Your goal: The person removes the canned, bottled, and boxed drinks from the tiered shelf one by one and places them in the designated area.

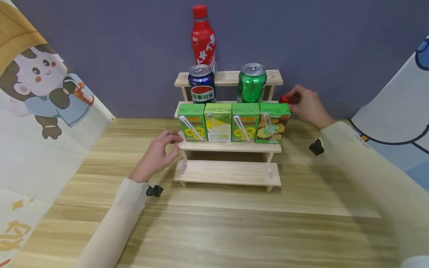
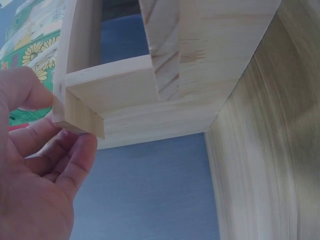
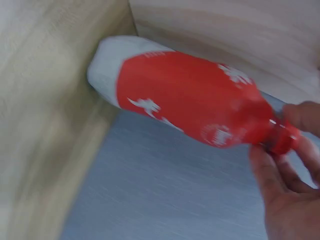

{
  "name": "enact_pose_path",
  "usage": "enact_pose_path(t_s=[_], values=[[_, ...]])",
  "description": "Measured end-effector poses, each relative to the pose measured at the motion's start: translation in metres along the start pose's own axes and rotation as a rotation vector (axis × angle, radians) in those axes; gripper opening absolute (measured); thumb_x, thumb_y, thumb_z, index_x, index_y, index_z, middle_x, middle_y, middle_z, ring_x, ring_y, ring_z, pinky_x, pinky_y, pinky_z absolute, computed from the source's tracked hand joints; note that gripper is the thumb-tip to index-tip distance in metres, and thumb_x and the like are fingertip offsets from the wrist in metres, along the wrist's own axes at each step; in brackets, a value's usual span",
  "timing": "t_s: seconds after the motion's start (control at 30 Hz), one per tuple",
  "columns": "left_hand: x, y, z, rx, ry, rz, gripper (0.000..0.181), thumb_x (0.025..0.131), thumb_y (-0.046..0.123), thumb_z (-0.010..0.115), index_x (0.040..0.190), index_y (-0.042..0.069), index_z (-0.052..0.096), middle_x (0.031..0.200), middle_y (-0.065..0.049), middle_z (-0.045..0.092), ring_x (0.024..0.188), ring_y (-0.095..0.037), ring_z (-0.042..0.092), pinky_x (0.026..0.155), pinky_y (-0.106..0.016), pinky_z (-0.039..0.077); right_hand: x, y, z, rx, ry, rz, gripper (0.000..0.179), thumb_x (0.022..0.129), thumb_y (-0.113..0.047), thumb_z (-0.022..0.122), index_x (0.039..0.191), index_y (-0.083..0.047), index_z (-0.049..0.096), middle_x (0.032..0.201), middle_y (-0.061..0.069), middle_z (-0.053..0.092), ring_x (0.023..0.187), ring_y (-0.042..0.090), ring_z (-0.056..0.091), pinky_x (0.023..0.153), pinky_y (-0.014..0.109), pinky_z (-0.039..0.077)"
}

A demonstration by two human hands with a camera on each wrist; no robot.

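Nearest, at the 8 o'clock side of the wooden stand, the left hand pinches a shelf's end between thumb and fingers. Four juice boxes line that shelf at its 2 o'clock. Beyond them, at the stand's 2 o'clock, the right hand grips the red bottle by its capped neck, well apart from the left hand. The green can stands at the right hand's 10 o'clock; a second bottle is farthest.
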State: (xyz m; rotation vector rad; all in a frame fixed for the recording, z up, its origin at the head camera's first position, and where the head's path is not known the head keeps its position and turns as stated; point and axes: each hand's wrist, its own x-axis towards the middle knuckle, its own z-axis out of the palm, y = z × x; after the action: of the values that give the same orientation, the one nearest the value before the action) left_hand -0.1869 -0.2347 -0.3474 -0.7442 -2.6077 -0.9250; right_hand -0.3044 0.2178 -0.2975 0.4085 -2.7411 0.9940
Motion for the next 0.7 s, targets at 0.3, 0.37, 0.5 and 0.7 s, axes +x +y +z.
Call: enact_pose_path(t_s=[0.3,0.37,0.5,0.7], values=[[0.001,0.002,0.000,-0.003,-0.003,-0.008,0.020,0.089,0.006,0.056,0.107,0.002,0.063,0.116,-0.010,0.054,0.106,-0.028,0.053,0.090,-0.045,0.046,-0.003,-0.034,-0.043,-0.048,0.012,-0.034,0.041,0.091,-0.031,0.060,0.121,-0.002,0.056,0.122,0.015,0.053,0.107,0.037,0.055,0.084,0.052,0.046],[0.001,0.002,0.000,0.000,-0.002,-0.010,0.019,0.089,0.006,0.056,0.107,0.002,0.063,0.117,-0.010,0.054,0.106,-0.028,0.053,0.090,-0.045,0.045,-0.003,-0.041,-0.051,-0.060,0.033,-0.054,0.041,0.091,-0.031,0.060,0.121,-0.003,0.056,0.123,0.014,0.053,0.108,0.036,0.055,0.084,0.051,0.046],[0.001,0.002,0.000,0.006,-0.001,-0.007,0.019,0.089,0.007,0.057,0.106,0.003,0.063,0.116,-0.009,0.054,0.106,-0.027,0.053,0.091,-0.043,0.045,-0.003,-0.054,-0.063,-0.085,0.071,-0.089,0.041,0.091,-0.031,0.061,0.120,-0.003,0.056,0.122,0.011,0.053,0.106,0.034,0.056,0.084,0.050,0.047],[0.001,0.001,0.001,0.003,0.000,0.002,0.020,0.088,0.006,0.057,0.106,0.002,0.064,0.116,-0.010,0.054,0.105,-0.027,0.053,0.090,-0.044,0.045,-0.005,-0.083,-0.076,-0.127,0.118,-0.179,0.040,0.091,-0.029,0.061,0.120,-0.002,0.057,0.119,0.011,0.054,0.105,0.032,0.057,0.085,0.047,0.047]])
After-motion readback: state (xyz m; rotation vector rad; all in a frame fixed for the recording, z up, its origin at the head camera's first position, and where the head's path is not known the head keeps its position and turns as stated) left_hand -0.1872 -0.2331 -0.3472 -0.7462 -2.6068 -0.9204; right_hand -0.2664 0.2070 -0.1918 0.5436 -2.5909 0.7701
